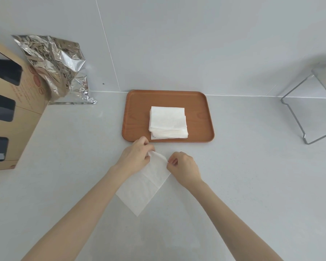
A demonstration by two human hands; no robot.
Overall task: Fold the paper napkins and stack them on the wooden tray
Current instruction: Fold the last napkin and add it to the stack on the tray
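Observation:
A white paper napkin (143,187) lies partly on the pale counter, its far edge lifted. My left hand (135,157) pinches its far left corner and my right hand (183,167) pinches its far right corner. Just beyond my hands sits the wooden tray (137,113), brown with rounded corners. A stack of folded white napkins (167,122) rests on the tray, toward its near middle.
A crumpled silver foil bag (55,66) leans against the tiled wall at the back left. A brown cardboard box (13,113) with dark cut-outs stands at the far left. A metal wire stand (312,108) sits at the right.

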